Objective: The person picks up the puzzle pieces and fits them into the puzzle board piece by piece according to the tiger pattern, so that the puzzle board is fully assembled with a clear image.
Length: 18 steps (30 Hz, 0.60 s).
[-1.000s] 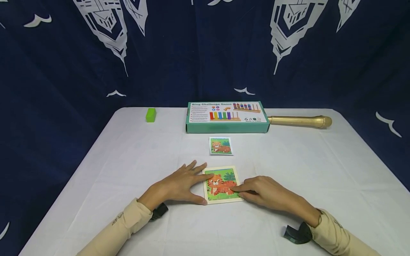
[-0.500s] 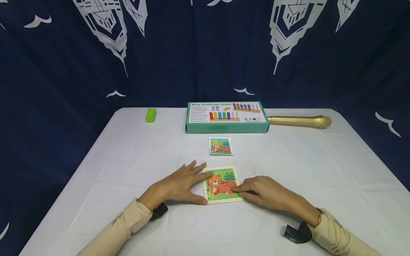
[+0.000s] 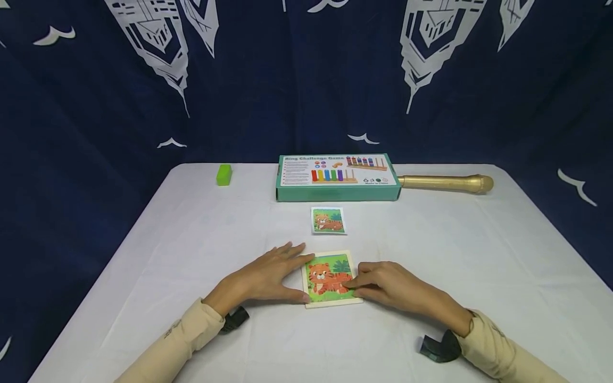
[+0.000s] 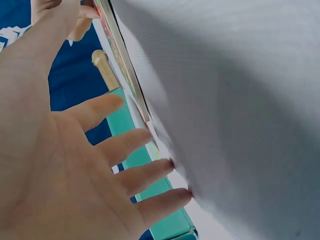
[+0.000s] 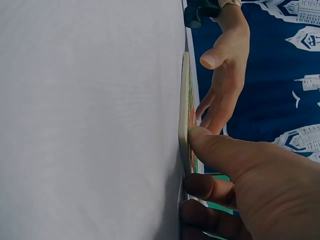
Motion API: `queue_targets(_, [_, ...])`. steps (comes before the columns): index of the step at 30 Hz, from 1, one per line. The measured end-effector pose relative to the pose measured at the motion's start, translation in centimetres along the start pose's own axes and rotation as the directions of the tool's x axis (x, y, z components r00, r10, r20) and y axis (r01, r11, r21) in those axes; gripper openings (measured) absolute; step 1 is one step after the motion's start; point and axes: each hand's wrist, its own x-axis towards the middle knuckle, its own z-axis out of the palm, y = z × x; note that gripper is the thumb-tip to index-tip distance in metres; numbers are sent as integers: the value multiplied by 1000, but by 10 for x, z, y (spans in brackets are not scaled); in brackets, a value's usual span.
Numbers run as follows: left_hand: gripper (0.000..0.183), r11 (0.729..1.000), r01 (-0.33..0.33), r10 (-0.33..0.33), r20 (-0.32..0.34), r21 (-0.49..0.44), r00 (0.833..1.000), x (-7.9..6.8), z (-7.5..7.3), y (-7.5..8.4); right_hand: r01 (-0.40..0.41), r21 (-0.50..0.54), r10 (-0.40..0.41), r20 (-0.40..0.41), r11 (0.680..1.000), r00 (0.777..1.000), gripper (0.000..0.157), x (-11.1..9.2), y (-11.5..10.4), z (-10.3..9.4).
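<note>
A square jigsaw puzzle (image 3: 332,279) with a picture of an orange tiger in a pale wooden frame lies flat on the table in the head view. My left hand (image 3: 265,275) spreads its fingers at the puzzle's left side; index fingertip and thumb touch the frame, and the palm shows in the left wrist view. From the right, my right hand (image 3: 399,287) has its bent index finger and thumb on the puzzle's lower right part. In the right wrist view the thumb (image 5: 220,150) lies on the puzzle's face near its edge, other fingers curled beside it; the index tip is hidden.
Beyond the puzzle lies a small tiger picture card (image 3: 328,221). Farther back stand a green Ring Challenge Game box (image 3: 337,178), a gold-coloured rod (image 3: 445,183) touching its right end, and a bright green block (image 3: 224,174). A dark blue curtain (image 3: 297,80) hangs behind the table.
The right index finger has bent a little more on the puzzle. The left hand has drawn slightly back to the left. The head view has shifted a little; the puzzle stays in place.
</note>
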Motion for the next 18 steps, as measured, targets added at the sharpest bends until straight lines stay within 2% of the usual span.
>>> queue_targets(7, [90,1000,15,-14,-23,14,1000,-1,-3,-2,-39,27,39,-3,999,999,26,1,2,1])
queue_targets(18, [89,1000,21,-21,-23,-6,1000,-2,-2,-1,-41,12,41,-2,999,999,24,-1,0,2])
